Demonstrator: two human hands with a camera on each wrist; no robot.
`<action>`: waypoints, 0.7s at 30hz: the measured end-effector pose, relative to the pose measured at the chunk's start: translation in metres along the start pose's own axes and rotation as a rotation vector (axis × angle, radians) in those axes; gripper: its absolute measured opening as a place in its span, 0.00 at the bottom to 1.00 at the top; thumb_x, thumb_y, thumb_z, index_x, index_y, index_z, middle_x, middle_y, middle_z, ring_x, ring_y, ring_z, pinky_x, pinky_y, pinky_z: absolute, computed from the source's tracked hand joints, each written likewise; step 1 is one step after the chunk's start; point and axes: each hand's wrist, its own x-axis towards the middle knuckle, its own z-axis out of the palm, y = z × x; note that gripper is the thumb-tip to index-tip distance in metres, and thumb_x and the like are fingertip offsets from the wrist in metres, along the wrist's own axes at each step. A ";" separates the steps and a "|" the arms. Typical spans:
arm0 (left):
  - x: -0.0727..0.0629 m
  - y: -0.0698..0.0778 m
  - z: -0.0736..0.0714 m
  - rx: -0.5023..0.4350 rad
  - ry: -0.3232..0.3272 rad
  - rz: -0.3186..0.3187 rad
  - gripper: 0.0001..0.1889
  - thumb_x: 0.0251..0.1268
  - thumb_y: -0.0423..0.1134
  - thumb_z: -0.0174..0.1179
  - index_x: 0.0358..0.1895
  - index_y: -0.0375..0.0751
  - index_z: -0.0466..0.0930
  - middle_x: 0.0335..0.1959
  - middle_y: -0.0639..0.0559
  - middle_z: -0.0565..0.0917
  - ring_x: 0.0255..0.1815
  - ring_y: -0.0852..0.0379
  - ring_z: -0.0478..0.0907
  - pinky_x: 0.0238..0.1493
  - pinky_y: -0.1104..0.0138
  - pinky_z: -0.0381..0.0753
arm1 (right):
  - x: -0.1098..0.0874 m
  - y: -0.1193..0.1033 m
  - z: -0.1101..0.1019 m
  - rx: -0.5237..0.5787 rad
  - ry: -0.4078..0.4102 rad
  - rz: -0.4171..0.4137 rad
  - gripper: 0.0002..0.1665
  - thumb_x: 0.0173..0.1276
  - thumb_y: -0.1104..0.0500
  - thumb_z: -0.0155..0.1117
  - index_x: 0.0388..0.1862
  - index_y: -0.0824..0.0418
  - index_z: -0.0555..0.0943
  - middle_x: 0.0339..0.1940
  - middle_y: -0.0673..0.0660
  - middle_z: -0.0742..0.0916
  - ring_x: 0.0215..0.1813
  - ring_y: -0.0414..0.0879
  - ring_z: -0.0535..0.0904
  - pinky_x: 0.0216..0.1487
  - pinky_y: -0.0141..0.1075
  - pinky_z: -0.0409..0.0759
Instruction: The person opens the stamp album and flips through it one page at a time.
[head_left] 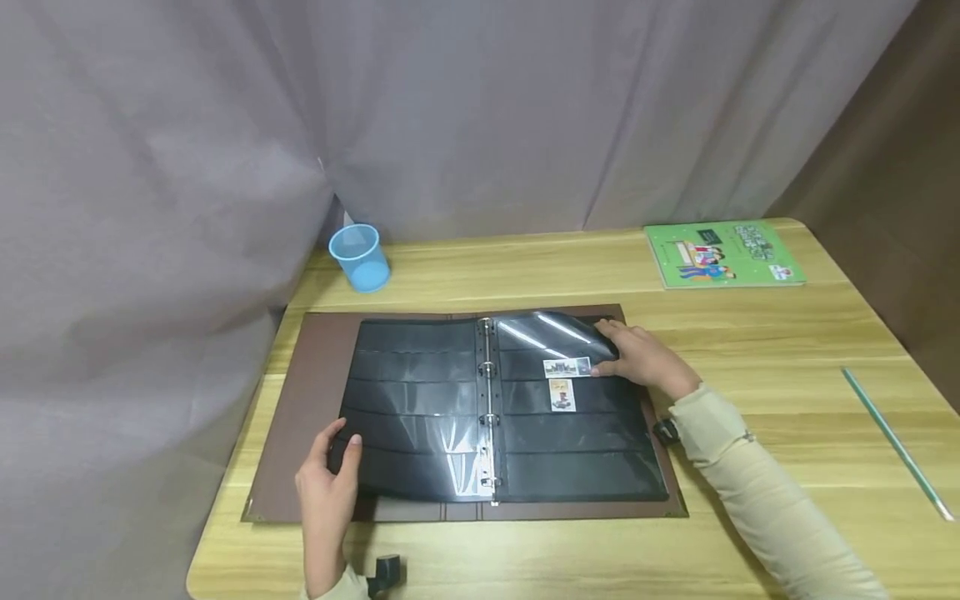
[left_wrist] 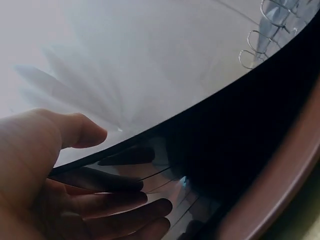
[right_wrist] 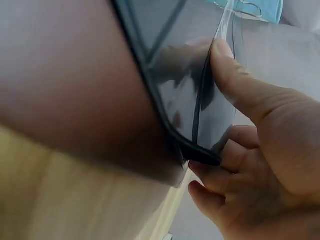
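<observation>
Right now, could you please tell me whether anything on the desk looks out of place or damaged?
Nothing looks spilled or damaged. The right-hand black stamp page bows up at its upper outer corner, but the right hand grips it there, which explains the curve. The green pencil merely lies at a slant.

The head camera looks down on the whole album [head_left: 303,400], sharing its pages [head_left: 420,367] with close wrist cameras.
</observation>
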 end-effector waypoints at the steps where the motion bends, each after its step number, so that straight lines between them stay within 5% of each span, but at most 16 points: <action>1: 0.000 -0.001 0.000 0.009 -0.002 -0.003 0.19 0.70 0.34 0.62 0.60 0.30 0.79 0.60 0.30 0.80 0.65 0.30 0.72 0.63 0.38 0.69 | 0.000 -0.001 0.000 -0.002 0.014 -0.010 0.52 0.61 0.52 0.78 0.73 0.79 0.62 0.72 0.81 0.66 0.71 0.76 0.63 0.70 0.63 0.62; 5: 0.000 -0.003 0.001 0.051 -0.017 -0.012 0.19 0.70 0.35 0.62 0.60 0.30 0.79 0.59 0.29 0.80 0.64 0.29 0.73 0.62 0.38 0.70 | 0.000 -0.006 0.000 0.021 0.080 -0.022 0.51 0.58 0.55 0.80 0.71 0.79 0.65 0.64 0.79 0.75 0.64 0.72 0.73 0.65 0.61 0.70; 11: 0.000 -0.002 0.000 0.097 -0.055 -0.055 0.19 0.71 0.37 0.61 0.60 0.30 0.79 0.60 0.29 0.79 0.66 0.29 0.71 0.64 0.37 0.69 | -0.009 -0.020 -0.012 0.134 0.192 0.084 0.54 0.49 0.57 0.85 0.73 0.69 0.69 0.54 0.74 0.84 0.46 0.62 0.80 0.49 0.56 0.77; 15: 0.000 -0.002 -0.001 0.123 -0.081 -0.083 0.20 0.72 0.38 0.60 0.62 0.30 0.79 0.61 0.29 0.78 0.67 0.29 0.70 0.64 0.36 0.67 | -0.013 -0.030 -0.023 0.204 0.234 0.103 0.57 0.45 0.57 0.86 0.74 0.66 0.69 0.61 0.73 0.81 0.53 0.65 0.78 0.56 0.60 0.74; 21: 0.001 -0.004 -0.001 0.142 -0.090 -0.084 0.20 0.73 0.37 0.60 0.62 0.29 0.78 0.62 0.28 0.78 0.67 0.28 0.70 0.64 0.36 0.67 | -0.014 -0.035 -0.037 0.273 0.186 0.062 0.59 0.49 0.60 0.85 0.76 0.69 0.63 0.73 0.75 0.69 0.70 0.71 0.67 0.70 0.62 0.64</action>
